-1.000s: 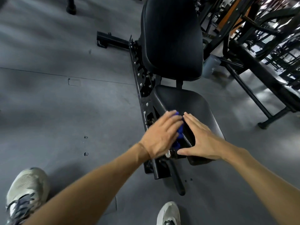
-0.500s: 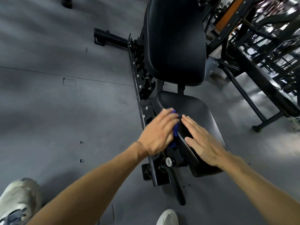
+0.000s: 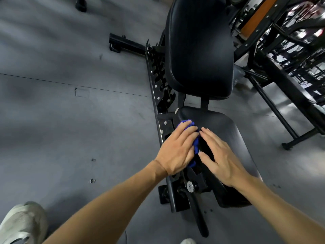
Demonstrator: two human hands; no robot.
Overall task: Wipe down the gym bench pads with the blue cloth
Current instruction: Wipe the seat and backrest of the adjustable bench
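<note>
A black gym bench stands in front of me, with a seat pad close by and a raised back pad beyond it. My left hand presses the crumpled blue cloth with straight fingers against the seat pad's left edge. Only slivers of cloth show past the fingertips and beside the palm. My right hand lies flat on the seat pad just right of the cloth, fingers straight and pointing away from me.
The bench's black steel frame with its notched adjuster runs along the left of the pads, and a handle bar sticks out toward me. Black racks crowd the right side. Grey rubber floor spreads left. My pale shoe is bottom left.
Both hands have slid forward along the seat pad's left edge, away from me, with the cloth under the left hand. The view has moved closer to the bench.
</note>
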